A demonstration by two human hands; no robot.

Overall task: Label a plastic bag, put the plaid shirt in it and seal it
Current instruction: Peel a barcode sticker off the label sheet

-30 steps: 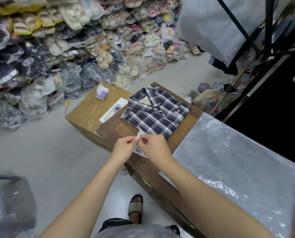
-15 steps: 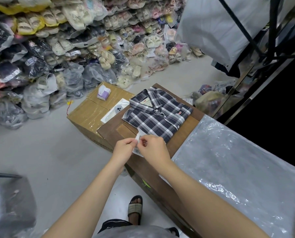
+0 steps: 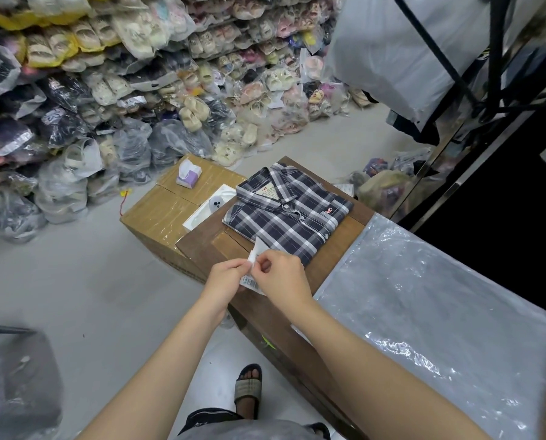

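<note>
A folded navy-and-white plaid shirt (image 3: 286, 214) lies on the far end of a brown wooden table (image 3: 300, 322). A clear plastic bag (image 3: 439, 315) lies flat on the table to the right of my hands. My left hand (image 3: 225, 282) and my right hand (image 3: 282, 276) meet just in front of the shirt's near edge. Both pinch a small white barcode label (image 3: 252, 279), whose upper corner curls upward between my fingertips.
A taped cardboard box (image 3: 166, 214) stands left of the table with a purple tissue pack (image 3: 187, 174) and a white phone box (image 3: 209, 206) on it. Bagged sandals (image 3: 138, 84) pile along the far wall. A black rack (image 3: 487, 68) stands at the right. My sandalled foot (image 3: 247, 389) is below.
The hands stay in the same spot over the table edge. The label's upper corner has lifted and curled up further between my fingertips. The shirt and bag have not moved.
</note>
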